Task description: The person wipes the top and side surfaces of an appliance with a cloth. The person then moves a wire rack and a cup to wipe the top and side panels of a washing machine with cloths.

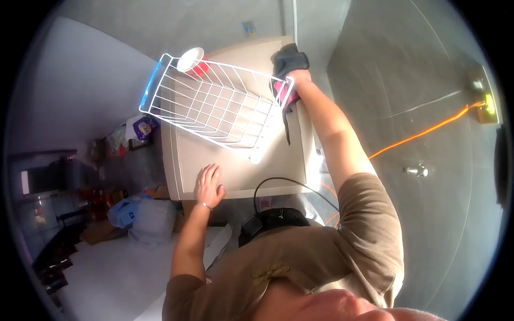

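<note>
One white wire basket lies at eleven o'clock; my left hand spreads flat at eight; dark fabric at one hides how my right hand grips; even pressure should work best.

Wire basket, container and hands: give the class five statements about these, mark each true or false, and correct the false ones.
1. The wire basket is white. True.
2. The strip on its left end is green. False: it is blue.
3. The left hand rests on the beige top. True.
4. The red-and-white container is beside the left hand. False: it is at the basket's upper-left corner.
5. The right hand touches black fabric. True.
</note>
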Demonstrator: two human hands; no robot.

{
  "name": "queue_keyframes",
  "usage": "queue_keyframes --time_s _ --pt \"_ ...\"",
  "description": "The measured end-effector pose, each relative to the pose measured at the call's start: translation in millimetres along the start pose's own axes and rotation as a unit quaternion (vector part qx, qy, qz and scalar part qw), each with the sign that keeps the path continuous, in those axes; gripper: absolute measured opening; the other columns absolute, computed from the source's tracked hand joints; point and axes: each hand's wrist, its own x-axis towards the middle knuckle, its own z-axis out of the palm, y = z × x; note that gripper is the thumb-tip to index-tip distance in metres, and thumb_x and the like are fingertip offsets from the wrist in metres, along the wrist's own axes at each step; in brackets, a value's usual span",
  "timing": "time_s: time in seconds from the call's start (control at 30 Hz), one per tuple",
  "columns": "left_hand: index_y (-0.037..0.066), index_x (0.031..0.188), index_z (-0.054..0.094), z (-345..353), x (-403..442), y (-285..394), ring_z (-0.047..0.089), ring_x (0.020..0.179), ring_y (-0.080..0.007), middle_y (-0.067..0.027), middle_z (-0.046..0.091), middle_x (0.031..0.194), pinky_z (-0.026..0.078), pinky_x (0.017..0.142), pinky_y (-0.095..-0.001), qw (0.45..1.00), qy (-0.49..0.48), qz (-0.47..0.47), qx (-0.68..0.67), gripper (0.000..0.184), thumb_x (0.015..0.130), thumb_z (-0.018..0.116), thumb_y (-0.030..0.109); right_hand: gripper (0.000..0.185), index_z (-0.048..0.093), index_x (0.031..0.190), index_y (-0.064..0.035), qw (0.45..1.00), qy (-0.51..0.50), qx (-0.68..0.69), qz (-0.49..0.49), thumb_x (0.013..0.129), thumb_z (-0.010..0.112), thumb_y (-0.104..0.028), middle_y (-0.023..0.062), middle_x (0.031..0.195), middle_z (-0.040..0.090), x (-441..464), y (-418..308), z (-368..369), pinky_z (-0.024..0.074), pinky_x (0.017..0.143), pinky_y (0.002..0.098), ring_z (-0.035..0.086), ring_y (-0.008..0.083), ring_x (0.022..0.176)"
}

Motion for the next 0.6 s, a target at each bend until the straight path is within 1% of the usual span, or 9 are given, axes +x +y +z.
queue_keyframes --time_s 0.07,0.13,0.17,0.2,0.3,0.37,0.43,0.57,0.6 --pt "0.003 0.136 0.045 1.2 0.6 -1.0 0.037 0.133 -0.0332 -0.0144 0.043 0.140 0.026 0.114 -0.0498 1.000 -0.002 -0.003 -0.004 0.068 0.072 0.061 0.018 0.026 0.069 0.098 -0.0057 0.999 0.030 -0.025 -0.023 0.084 0.053 -0.020 0.0178 0.109 0.065 17.0 0.1 -3.3 0.0488 0.089 0.0403 0.062 0.0325 0.105" --pt "0.002 0.136 0.045 -0.1 3.0 -0.5 0.037 0.132 -0.0347 -0.0156 0.043 0.139 0.025 0.114 -0.0504 1.000 -0.007 -0.006 -0.009 0.068 0.072 0.060 0.017 0.025 0.070 0.097 -0.0059 0.994 0.099 -0.034 -0.045 0.083 0.054 -0.019 0.0175 0.109 0.065 33.6 2.7 -1.3 0.0491 0.088 0.0404 0.062 0.0325 0.104" --pt "0.001 0.136 0.045 -0.9 3.1 -0.9 0.038 0.132 -0.0361 -0.0168 0.043 0.139 0.025 0.114 -0.0509 1.000 -0.015 -0.007 -0.018 0.067 0.072 0.059 0.016 0.020 0.071 0.086 -0.0053 0.983 0.173 -0.021 -0.060 0.080 0.056 -0.016 0.0190 0.098 0.067 40.9 3.6 1.8 0.0511 0.082 0.0418 0.064 0.0337 0.096" --pt "0.001 0.136 0.045 -0.9 3.8 -1.6 0.038 0.131 -0.0358 -0.0168 0.043 0.139 0.025 0.114 -0.0509 1.000 -0.007 -0.002 -0.018 0.068 0.071 0.060 0.016 0.019 0.072 0.086 -0.0063 0.978 0.194 -0.030 -0.075 0.080 0.056 -0.017 0.0194 0.097 0.067 48.3 2.6 0.9 0.0516 0.081 0.0416 0.065 0.0338 0.096" --pt "0.003 0.134 0.047 -0.8 4.5 -2.5 0.039 0.131 -0.0330 -0.0144 0.044 0.138 0.026 0.113 -0.0514 1.000 -0.008 -0.010 -0.019 0.067 0.070 0.061 0.016 0.019 0.072 0.085 -0.0069 0.976 0.208 -0.036 -0.055 0.080 0.057 -0.016 0.0195 0.096 0.068 59.6 2.3 -1.4 0.0521 0.080 0.0413 0.065 0.0339 0.094" --pt "0.002 0.134 0.048 0.2 4.4 -4.2 0.039 0.131 -0.0335 -0.0147 0.045 0.137 0.027 0.113 -0.0518 1.000 -0.004 -0.011 -0.021 0.067 0.070 0.061 0.016 0.018 0.072 0.086 -0.0075 0.980 0.194 -0.026 -0.035 0.080 0.057 -0.015 0.0185 0.097 0.068 72.6 4.3 2.1 0.0527 0.078 0.0412 0.066 0.0334 0.092" --pt "0.002 0.133 0.048 -1.0 5.4 -2.3 0.039 0.131 -0.0341 -0.0152 0.046 0.136 0.027 0.113 -0.0517 1.000 0.006 -0.009 -0.029 0.066 0.070 0.061 0.015 0.033 0.066 0.110 -0.0082 0.998 0.046 -0.032 0.037 0.091 0.047 -0.028 0.0163 0.121 0.062 82.0 4.6 -0.8 0.0485 0.092 0.0407 0.058 0.0323 0.114" --pt "0.002 0.134 0.046 -4.6 3.6 0.3 0.039 0.130 -0.0363 -0.0171 0.044 0.138 0.026 0.113 -0.0511 0.999 0.009 -0.003 -0.036 0.067 0.070 0.061 0.013 0.031 0.066 0.109 -0.0095 0.998 0.059 -0.030 0.021 0.090 0.049 -0.028 0.0162 0.118 0.063 80.2 6.1 2.3 0.0493 0.090 0.0412 0.059 0.0325 0.111" --pt "0.002 0.134 0.046 -4.4 3.8 -0.2 0.039 0.131 -0.0360 -0.0168 0.043 0.138 0.026 0.113 -0.0509 1.000 0.002 -0.006 -0.029 0.066 0.071 0.060 0.014 0.030 0.066 0.107 -0.0101 0.995 0.096 -0.011 0.007 0.090 0.049 -0.027 0.0158 0.117 0.063 75.3 5.8 2.6 0.0495 0.089 0.0414 0.060 0.0326 0.109"
